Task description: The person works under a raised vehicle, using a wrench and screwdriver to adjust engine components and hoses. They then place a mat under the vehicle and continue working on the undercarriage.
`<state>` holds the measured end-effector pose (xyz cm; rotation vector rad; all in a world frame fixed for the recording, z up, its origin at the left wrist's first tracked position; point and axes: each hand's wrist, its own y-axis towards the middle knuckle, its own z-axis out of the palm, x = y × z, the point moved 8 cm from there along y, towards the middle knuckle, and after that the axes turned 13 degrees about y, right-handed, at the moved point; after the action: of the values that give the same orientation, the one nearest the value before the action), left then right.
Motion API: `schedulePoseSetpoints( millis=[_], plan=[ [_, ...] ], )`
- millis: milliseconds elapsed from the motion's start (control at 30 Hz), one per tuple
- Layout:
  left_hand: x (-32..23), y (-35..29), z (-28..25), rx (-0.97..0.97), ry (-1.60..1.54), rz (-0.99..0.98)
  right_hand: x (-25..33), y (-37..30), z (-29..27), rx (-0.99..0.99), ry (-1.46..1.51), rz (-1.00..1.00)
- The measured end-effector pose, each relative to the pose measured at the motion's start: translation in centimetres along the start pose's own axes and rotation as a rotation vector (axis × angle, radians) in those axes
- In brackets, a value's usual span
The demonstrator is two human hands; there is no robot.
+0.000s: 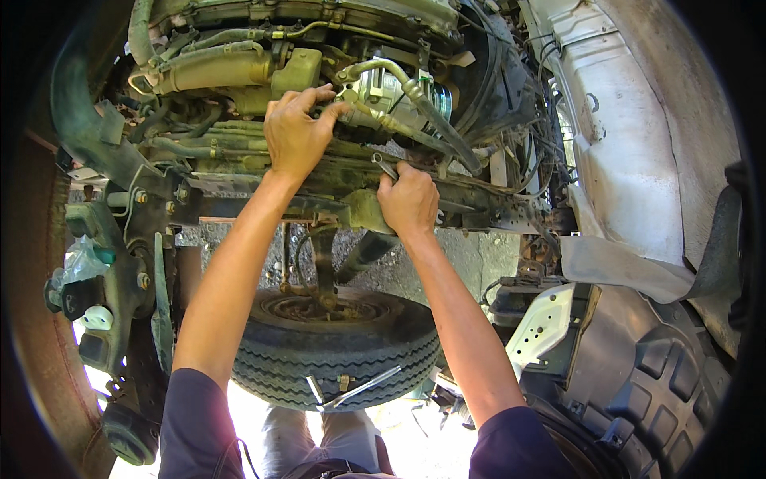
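My left hand (298, 134) reaches to the left end of a silvery compressor (383, 89), thumb and forefinger bent together beside a pipe fitting. What lies between those fingertips is too small to make out. A metal pipe with a dark rubber hose (435, 120) arches over the compressor and runs down to the right. Lower and to the right, my right hand (410, 199) is closed around a wrench (384, 166). The wrench's ring end points up and left, apart from the compressor; its other end is hidden in my palm.
Below my hands a dark frame rail (471, 209) crosses the engine bay. A tyre (335, 351) lies flat beneath, with a long metal tool (365, 387), a short metal rod (315, 389) and a small brass-coloured piece (344, 382) on it. A plastic bag (80, 262) hangs left.
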<state>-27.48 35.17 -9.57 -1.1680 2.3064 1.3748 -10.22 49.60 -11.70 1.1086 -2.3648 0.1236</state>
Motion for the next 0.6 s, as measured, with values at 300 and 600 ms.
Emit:
schedulePoseSetpoints(
  millis=[300, 600],
  plan=[
    [-0.5, 0.3, -0.3, -0.016, -0.057, 0.01, 0.1, 0.0, -0.1, -0.002, 0.003, 0.008],
    [-0.8, 0.3, 0.5, -0.011, -0.027, 0.052, 0.1, -0.1, 0.0, -0.001, -0.006, -0.009]
  ],
)
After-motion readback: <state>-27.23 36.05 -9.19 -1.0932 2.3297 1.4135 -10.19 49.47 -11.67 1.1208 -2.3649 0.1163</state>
